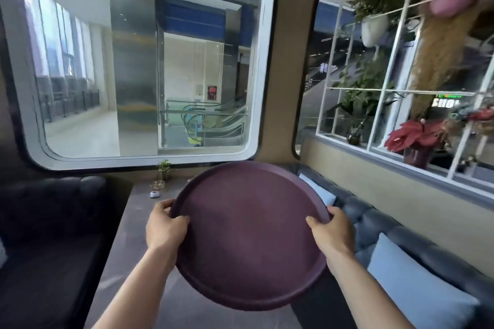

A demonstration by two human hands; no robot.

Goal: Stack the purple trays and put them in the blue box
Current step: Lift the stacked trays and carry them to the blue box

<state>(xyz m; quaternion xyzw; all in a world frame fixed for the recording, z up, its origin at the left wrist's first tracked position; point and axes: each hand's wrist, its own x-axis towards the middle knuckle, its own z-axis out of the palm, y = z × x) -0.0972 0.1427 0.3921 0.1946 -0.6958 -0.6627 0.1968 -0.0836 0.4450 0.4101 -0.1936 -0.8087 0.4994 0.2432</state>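
Round purple tray (pixel 248 238) held above table (pixel 139 222) — rim clasped by left hand (pixel 165 230) at 9 o'clock, right hand (pixel 331 232) at 3 o'clock. Small plant (pixel 163 169) at 11 o'clock; cushioned bench (pixel 401 248) flanks right.

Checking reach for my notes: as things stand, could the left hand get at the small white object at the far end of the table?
Probably not yet. The left hand grips the purple tray together with the right hand, though the table between it and the white object looks clear.

Bare forearms, sleeveless to frame edge
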